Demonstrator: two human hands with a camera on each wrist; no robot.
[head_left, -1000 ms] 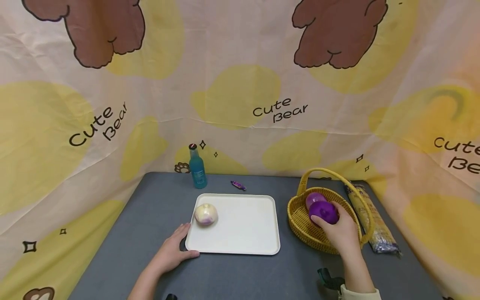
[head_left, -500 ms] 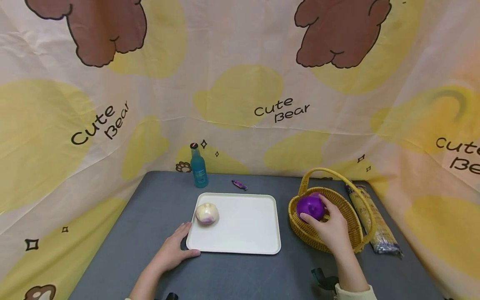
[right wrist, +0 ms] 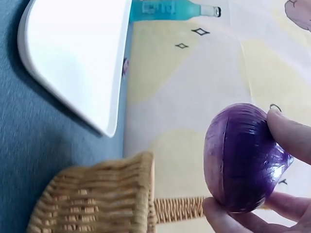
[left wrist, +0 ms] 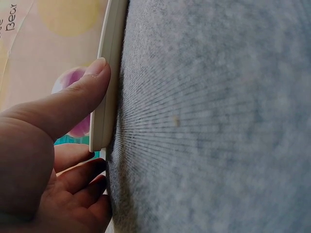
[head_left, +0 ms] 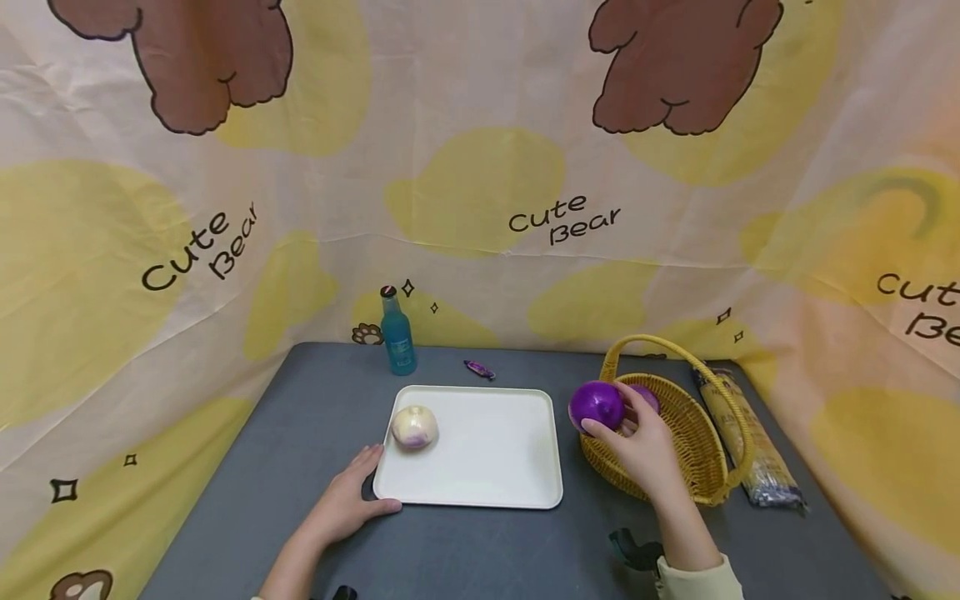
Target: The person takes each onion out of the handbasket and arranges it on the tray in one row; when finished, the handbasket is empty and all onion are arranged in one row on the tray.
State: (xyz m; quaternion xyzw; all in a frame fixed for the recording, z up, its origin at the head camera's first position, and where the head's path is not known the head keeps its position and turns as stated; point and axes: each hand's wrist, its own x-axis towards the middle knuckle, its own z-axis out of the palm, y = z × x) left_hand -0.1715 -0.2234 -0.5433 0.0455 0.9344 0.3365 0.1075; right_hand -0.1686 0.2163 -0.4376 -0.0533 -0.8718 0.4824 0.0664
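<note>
My right hand (head_left: 647, 446) holds a purple onion (head_left: 596, 405) between thumb and fingertips, above the left rim of a yellow wicker basket (head_left: 696, 454). In the right wrist view the onion's rounded side faces the white tray. Partly behind my fingers, another purple round item (head_left: 648, 397) shows in the basket. At the tray's front left corner rests my left hand (head_left: 347, 502), its thumb along the front edge of the white tray (head_left: 491, 454) and its fingers by the left side. A pale onion (head_left: 414, 427) with a purple patch sits on the tray's left part.
Behind the tray stands a blue bottle (head_left: 399, 342), with a small purple wrapped candy (head_left: 479, 369) to its right. A long yellow packet (head_left: 757, 450) lies right of the basket, whose tall handle (head_left: 678, 350) arches over it. A printed cloth hangs behind the table.
My right hand has carried the purple onion leftward from inside the basket to over its left rim, uncovering more of the basket. The left hand stays at the tray corner.
</note>
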